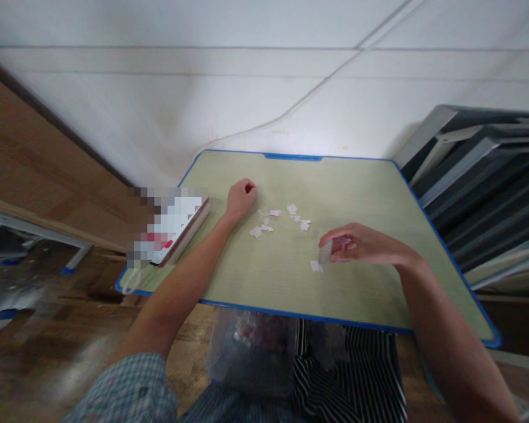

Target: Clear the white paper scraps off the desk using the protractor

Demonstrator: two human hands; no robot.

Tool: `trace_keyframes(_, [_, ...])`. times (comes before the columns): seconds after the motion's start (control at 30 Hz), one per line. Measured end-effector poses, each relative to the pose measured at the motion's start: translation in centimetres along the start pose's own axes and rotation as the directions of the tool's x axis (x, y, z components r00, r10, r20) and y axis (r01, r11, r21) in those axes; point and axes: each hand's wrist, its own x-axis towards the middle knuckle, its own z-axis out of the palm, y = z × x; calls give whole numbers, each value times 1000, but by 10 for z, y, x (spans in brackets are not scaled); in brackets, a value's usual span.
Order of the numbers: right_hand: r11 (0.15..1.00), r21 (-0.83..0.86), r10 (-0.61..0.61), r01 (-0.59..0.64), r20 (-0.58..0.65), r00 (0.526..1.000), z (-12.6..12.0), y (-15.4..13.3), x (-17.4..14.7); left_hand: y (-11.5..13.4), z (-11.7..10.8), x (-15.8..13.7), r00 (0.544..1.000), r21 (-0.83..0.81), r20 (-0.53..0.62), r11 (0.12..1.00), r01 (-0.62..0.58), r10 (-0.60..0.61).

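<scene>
On the table [361,188], whose top is pale green and whose edges are blue, small white paper pieces lie in three places. The first group, the left pieces [258,231], is near the middle of the tabletop, toward its left edge. The second group, the right pieces [293,209], lies just beside it, on the right. The third place, nearer to the front edge, has one or two white scraps [314,266]. Some pieces overlap, so their exact number cannot be told.

Two bare hands are above the tabletop. The right hand [357,242] is bent at the wrist and is clamped, thumb against fingers, on one small greyish flat piece [325,252]; the lower end of this piece is at the scraps near the front edge. The left hand [241,198] is closed into a loose fist, near the left pieces; whether something is inside it cannot be seen.

Close to the left edge lies one flat white-topped object [183,220], partly blurred. Under the front edge are one see-through plastic bin [251,364] and a striped cloth [361,364]. Beyond the right edge lean several dark panels [489,170] with pale frames.
</scene>
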Motion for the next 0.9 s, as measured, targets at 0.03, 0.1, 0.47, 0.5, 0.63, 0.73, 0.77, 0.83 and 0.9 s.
trace_keyframes(0.03, [1000,-6,-5,5,3,1000,0,0,0,1,0,0,1000,1,1,1000,3,-3])
trace_keyframes(0.1, [1000,-21,-14,14,-1,1000,0,-1,-1,1,0,0,1000,3,3,1000,10,-10])
trace_keyframes(0.47, [998,-54,-43,41,-43,998,2,0,0,0,0,0,1000,-7,-1,1000,3,-3])
trace_keyframes(0.5, [998,-48,-39,36,-43,998,2,0,0,0,0,0,1000,-9,-1,1000,2,-2])
trace_keyframes(0.63, [999,7,-36,36,-36,999,2,2,2,0,0,0,1000,1,3,1000,9,-9])
trace_keyframes(0.73, [998,47,-28,29,-21,999,2,3,2,-1,1,1,1000,9,-2,1000,9,-9])
trace_keyframes(0.77, [998,53,-22,23,-12,1000,2,3,2,-1,1,1,1000,8,-3,1000,7,-7])
trace_keyframes(0.83, [999,54,-7,7,-1,1000,2,2,1,-2,1,1,1000,1,-5,1000,1,-1])
trace_keyframes(0.9, [999,51,3,-3,-2,1000,2,1,0,-3,1,1,1000,-6,-4,1000,-6,6])
